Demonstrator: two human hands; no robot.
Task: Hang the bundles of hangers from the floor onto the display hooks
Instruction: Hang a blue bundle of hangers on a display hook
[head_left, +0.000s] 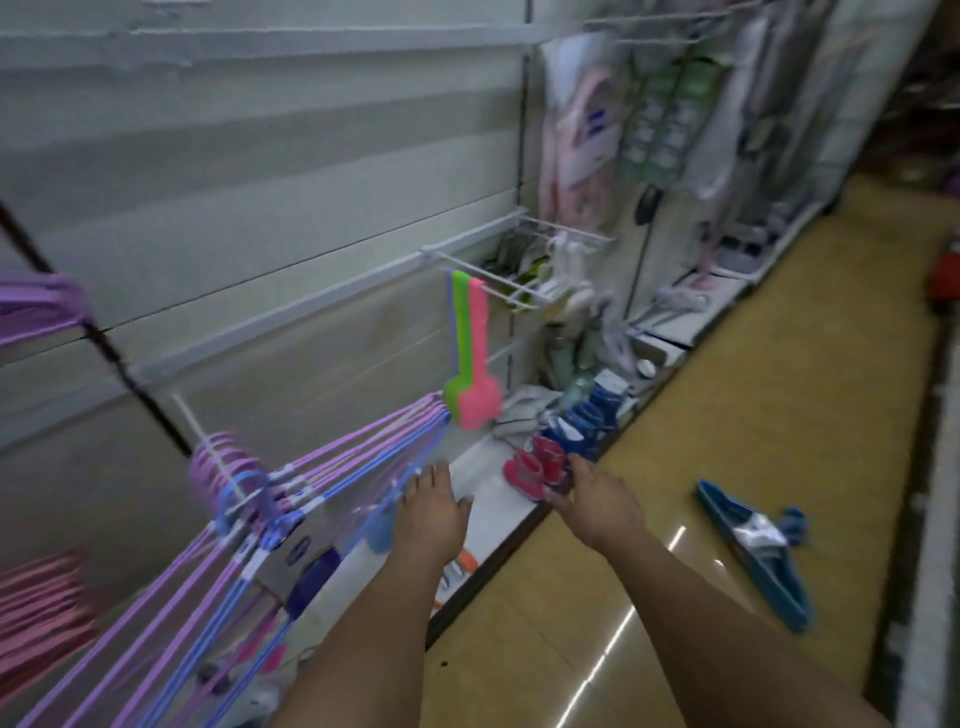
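Head-camera view, blurred by motion: both bare hands reach forward with nothing in them. The left hand (431, 506) is spread flat, fingers straight, just beside the right-hand ends of the purple and blue hangers (332, 470); whether the fingertips touch them cannot be told through the blur. The right hand (597, 499) extends with relaxed fingers over the edge of the low white shelf (498, 499), near a pair of small pink boots (535, 462). Those hangers hang in bundles from a white display hook (208, 441) jutting from the grey slatted wall panel (260, 182), their arms slanting down to the lower left. A blue bundle of hangers (753, 545) lies on the yellow floor (727, 415), well to the right of the hands. Farther along the wall, green and pink brushes (470, 343) hang from a white wire rack (514, 270), with blue footwear (582, 415) on the shelf below. More purple hangers (41, 306) and pink hangers (41, 603) show at the left edge.
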